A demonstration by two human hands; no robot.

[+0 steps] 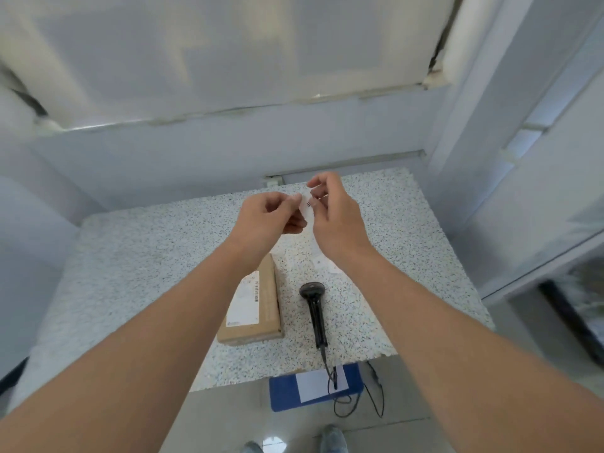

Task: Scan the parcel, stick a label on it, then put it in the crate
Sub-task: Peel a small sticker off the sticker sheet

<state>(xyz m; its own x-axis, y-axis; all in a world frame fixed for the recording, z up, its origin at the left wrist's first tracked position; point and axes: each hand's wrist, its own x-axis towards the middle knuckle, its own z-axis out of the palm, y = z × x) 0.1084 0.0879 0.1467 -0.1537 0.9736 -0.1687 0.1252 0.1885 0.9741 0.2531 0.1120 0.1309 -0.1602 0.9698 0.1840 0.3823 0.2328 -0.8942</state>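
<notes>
Small white label (307,206) pinched between my left hand (273,215) and right hand (333,217), at 12 o'clock over speckled counter (130,273): dark printed mark on it, too blurred to read. Cardboard parcel (253,308) at 6 o'clock from my hands: white shipping sticker (246,300) with barcode and small print, none legible. No other readable text.

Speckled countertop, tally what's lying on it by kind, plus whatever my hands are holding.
Brown cardboard parcel, lying flat: 1
Black handheld barcode scanner, lying right of the parcel: 1
White paper strip, on the counter beyond the scanner: 1
Small white label, pinched between left hand and right hand: 1
Total: 4
</notes>
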